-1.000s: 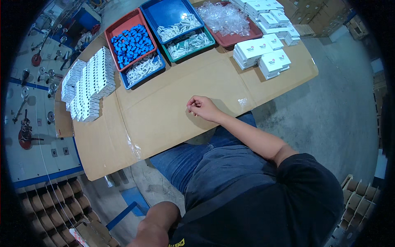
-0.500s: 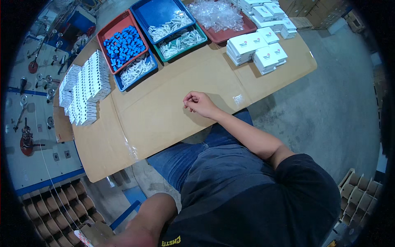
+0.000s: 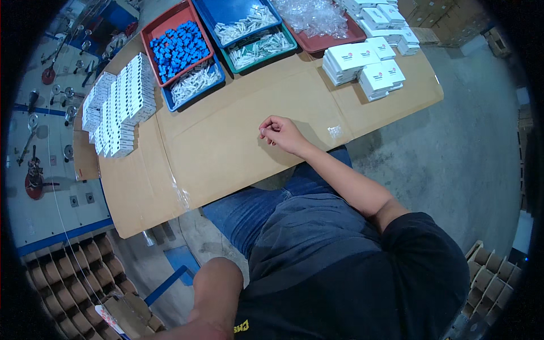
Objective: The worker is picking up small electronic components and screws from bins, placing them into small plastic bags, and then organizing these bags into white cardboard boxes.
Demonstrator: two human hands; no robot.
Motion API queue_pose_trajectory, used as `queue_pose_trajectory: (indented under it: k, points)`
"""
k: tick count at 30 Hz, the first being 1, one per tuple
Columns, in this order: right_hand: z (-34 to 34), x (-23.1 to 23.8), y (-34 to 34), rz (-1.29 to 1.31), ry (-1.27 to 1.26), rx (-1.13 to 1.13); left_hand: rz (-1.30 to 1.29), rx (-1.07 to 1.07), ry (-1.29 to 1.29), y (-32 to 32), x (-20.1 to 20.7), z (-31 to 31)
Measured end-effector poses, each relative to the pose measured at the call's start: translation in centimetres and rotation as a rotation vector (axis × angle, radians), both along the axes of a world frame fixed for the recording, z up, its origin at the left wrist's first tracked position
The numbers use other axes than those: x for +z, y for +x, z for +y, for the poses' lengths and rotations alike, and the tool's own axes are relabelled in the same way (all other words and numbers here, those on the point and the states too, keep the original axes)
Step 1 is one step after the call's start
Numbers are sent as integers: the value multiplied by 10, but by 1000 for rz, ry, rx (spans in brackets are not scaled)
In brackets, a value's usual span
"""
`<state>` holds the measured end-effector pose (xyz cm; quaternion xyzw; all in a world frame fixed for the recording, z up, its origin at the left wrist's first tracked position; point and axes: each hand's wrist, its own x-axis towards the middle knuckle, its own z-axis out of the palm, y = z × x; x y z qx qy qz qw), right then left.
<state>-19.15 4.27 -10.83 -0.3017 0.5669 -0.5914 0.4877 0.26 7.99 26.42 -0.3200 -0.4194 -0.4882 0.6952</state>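
Note:
My right hand (image 3: pixel 283 134) rests above the cardboard-covered tabletop (image 3: pixel 221 141) near its front edge. Its fingers are loosely curled toward the thumb, and I see nothing in them. My left arm (image 3: pixel 215 294) hangs down beside my body and runs out at the lower edge, so the left hand is out of sight. Beyond the right hand sit trays: a red tray (image 3: pixel 148 35) of small blue pieces, a blue tray (image 3: pixel 170 103) of white pieces, a second blue tray (image 3: pixel 211 12) and a green tray (image 3: pixel 233 69), both with slim white pieces.
White boxes (image 3: pixel 133 88) stand in rows at the table's left. More stacked white boxes (image 3: pixel 377 79) are at the right, by a dark red tray (image 3: pixel 354 37) of clear plastic pieces. A bench with metal fixtures (image 3: pixel 34 181) lies left; a partitioned cardboard crate (image 3: pixel 62 283) stands lower left.
The view has shifted a little, so the table and trays sit slightly higher and further right. My right hand keeps its curled shape over the cardboard. The left forearm has swung slightly.

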Motion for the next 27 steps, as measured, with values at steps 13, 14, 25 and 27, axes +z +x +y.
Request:
queue_pose_trajectory:
  k: [13, 14, 25, 27]
  points:
    - [-1, -2, 7, 6, 2, 33, -141, 484, -84, 25, -10, 0]
    - [-1, -1, 7, 14, 6, 50, -151, 308, -69, 28, -8, 1]
    - [1, 6, 8, 17, 6, 21, -215, -443, -72, 44, 7, -1]
    - [1, 6, 10, 15, -7, 29, -238, -454, -64, 49, 9, 0]
